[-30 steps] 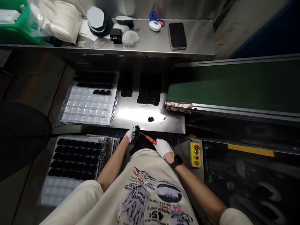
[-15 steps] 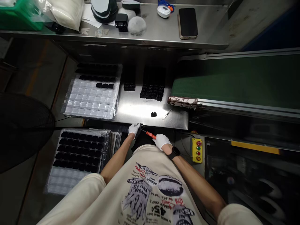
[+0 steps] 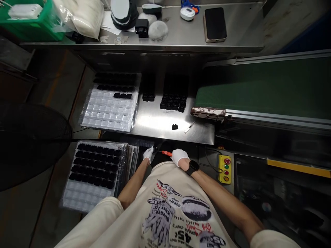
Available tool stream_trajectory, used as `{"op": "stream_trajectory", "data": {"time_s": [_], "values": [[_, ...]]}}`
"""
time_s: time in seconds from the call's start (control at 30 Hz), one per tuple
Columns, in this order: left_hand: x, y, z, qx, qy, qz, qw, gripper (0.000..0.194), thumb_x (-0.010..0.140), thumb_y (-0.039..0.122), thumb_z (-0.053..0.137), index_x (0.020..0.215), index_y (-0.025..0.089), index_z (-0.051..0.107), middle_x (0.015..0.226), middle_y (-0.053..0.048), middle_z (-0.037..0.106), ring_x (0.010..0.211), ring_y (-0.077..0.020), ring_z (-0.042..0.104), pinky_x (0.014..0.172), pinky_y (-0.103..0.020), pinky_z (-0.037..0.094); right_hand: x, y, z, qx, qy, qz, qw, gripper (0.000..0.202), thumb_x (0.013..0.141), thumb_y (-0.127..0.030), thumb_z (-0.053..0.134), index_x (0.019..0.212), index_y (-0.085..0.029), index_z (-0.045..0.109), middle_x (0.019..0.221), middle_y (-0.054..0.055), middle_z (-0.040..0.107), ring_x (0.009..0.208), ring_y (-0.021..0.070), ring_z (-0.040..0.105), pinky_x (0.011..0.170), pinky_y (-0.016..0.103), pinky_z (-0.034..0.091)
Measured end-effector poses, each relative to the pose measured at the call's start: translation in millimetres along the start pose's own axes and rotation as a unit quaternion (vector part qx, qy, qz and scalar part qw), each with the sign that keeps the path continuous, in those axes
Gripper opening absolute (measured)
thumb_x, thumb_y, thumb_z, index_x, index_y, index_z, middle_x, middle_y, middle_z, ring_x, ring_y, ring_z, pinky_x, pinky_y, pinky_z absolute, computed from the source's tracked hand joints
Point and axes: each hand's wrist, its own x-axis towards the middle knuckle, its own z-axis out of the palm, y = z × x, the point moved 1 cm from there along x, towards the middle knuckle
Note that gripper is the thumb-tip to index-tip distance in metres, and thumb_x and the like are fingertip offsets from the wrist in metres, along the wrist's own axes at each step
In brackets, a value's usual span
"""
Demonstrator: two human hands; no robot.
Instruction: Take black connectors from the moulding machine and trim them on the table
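Note:
White-gloved, my left hand (image 3: 148, 154) is closed round a small black plastic part (image 3: 155, 149), held in front of my body just below the table edge. My right hand (image 3: 179, 157), gloved too, grips a red-handled tool (image 3: 167, 153) with a thin metal tip pointing left at that part. Whether the tip is a blade or a rod, I cannot tell. On the steel table (image 3: 152, 120) lie a single black part (image 3: 175, 126) and a slim metal tool (image 3: 190, 127). Several rows of black parts (image 3: 172, 101) stand further back.
A partly filled clear tray (image 3: 108, 110) lies at the table's left. Below it, a tray stack (image 3: 85, 196) holds more black parts. A green conveyor belt (image 3: 258, 89) runs at right, near a yellow button box (image 3: 224, 168). A phone (image 3: 215, 24) rests on the back shelf. A fan (image 3: 33, 144) stands left.
Both hands have come down slightly, closer to my body, with the black part and the red-handled tool still in them. The whole view has shifted a little.

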Motion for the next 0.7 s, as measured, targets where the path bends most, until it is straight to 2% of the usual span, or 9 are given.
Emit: {"op": "stream_trajectory", "data": {"time_s": [0.1,0.2,0.4,0.57,0.7], "values": [[1.4,-7.3,-8.5,0.044,0.042,0.003,0.998,0.028,0.107,0.042,0.074,0.113,0.015,0.075,0.112,-0.007,0.077,0.095,-0.0192,0.075,0.086,-0.037,0.066,4.8,-3.0,-2.8,-0.007,0.000,0.000,1.000,0.037,0.110,-0.044,0.072,0.130,-0.013,0.077,0.130,0.015,0.078,0.119,0.0257,0.077,0.107,0.047,0.064],[4.4,-11.1,-13.7,0.084,0.054,0.011,0.995,0.026,0.107,0.040,0.075,0.113,0.015,0.075,0.114,-0.007,0.077,0.099,-0.0201,0.075,0.090,-0.039,0.066,6.5,-4.7,-5.0,-0.013,-0.006,-0.001,1.000,0.036,0.111,-0.040,0.070,0.131,-0.012,0.077,0.130,0.016,0.080,0.120,0.0266,0.078,0.106,0.047,0.065],[9.3,-8.7,-22.5,0.144,0.037,0.038,0.988,0.024,0.106,0.039,0.075,0.114,0.016,0.075,0.117,-0.008,0.077,0.104,-0.0212,0.075,0.094,-0.041,0.065,5.4,-7.7,-9.9,-0.011,-0.009,-0.013,1.000,0.031,0.110,-0.027,0.068,0.133,-0.010,0.080,0.131,0.024,0.079,0.124,0.0335,0.079,0.102,0.043,0.065],[11.9,-2.2,-24.6,0.178,0.003,0.056,0.982,0.026,0.106,0.039,0.076,0.111,0.014,0.076,0.111,-0.007,0.078,0.099,-0.0205,0.076,0.091,-0.040,0.066,7.0,-6.0,-13.4,-0.006,-0.020,-0.008,1.000,0.034,0.111,-0.039,0.070,0.133,-0.014,0.076,0.132,0.014,0.079,0.120,0.0261,0.078,0.104,0.046,0.065],[15.4,2.5,-17.3,0.190,-0.019,0.061,0.980,0.027,0.106,0.040,0.076,0.115,0.015,0.075,0.115,-0.007,0.077,0.101,-0.0211,0.075,0.091,-0.040,0.066,8.7,-2.2,-14.3,-0.002,-0.028,-0.008,1.000,0.037,0.108,-0.042,0.074,0.132,-0.013,0.074,0.131,0.012,0.076,0.118,0.0252,0.076,0.104,0.046,0.065]]}}
